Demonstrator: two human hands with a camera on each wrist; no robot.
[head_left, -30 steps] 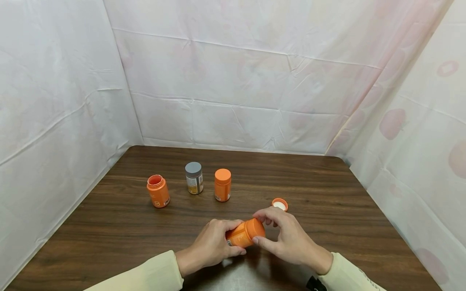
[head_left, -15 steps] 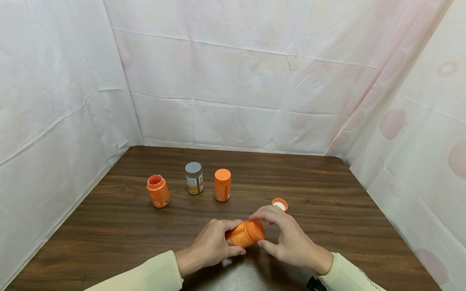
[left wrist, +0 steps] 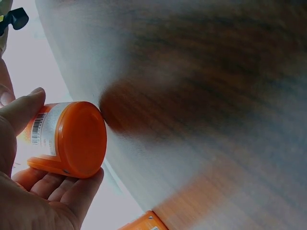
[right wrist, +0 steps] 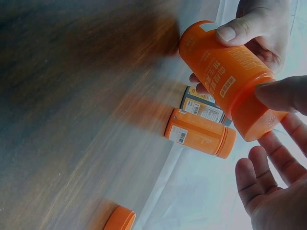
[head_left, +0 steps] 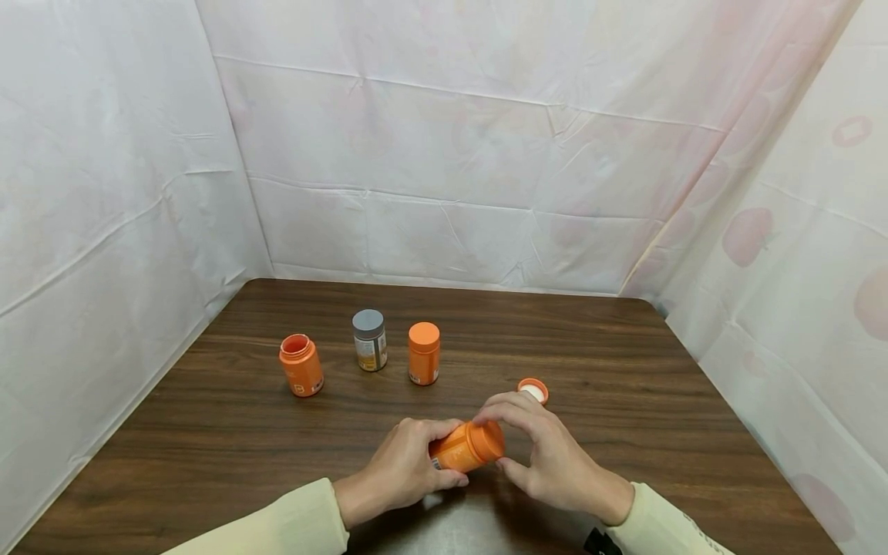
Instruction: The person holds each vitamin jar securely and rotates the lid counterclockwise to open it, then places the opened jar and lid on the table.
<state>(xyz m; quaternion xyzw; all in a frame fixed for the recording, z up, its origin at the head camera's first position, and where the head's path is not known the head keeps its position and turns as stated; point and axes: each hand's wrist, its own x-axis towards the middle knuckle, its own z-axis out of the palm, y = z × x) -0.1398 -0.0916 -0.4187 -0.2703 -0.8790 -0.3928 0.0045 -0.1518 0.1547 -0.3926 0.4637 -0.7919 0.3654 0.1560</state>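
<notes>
One orange cylindrical plastic bottle [head_left: 456, 450] is held tilted between two hands near the front of the dark brown wood-grain table [head_left: 208, 447], its orange ribbed cap [head_left: 489, 440] pointing towards the person's right. The left hand [head_left: 405, 466] has a firm grip round the body, thumb on one side and fingers on the other; its wrist view shows the round base and a white label with a barcode. The right hand [head_left: 551, 456] has its grip on the cap, thumb against one side and the leading fingers against the other. The cap sits on the neck, though how tightly cannot be told. Whether the base touches the table is also unclear.

Beyond the hands, three containers stand upright: an uncapped orange plastic jar [head_left: 304, 374] at the left, a small clear-sided jar with a grey lid [head_left: 371, 341], and a capped orange plastic jar [head_left: 424, 354] near it. A loose orange lid with a white lining [head_left: 533, 390] lies inside up just past the right knuckles. Pale yellow sleeves [head_left: 277, 524] cover both forearms, and white printed cloth [head_left: 444, 139] hangs behind.
</notes>
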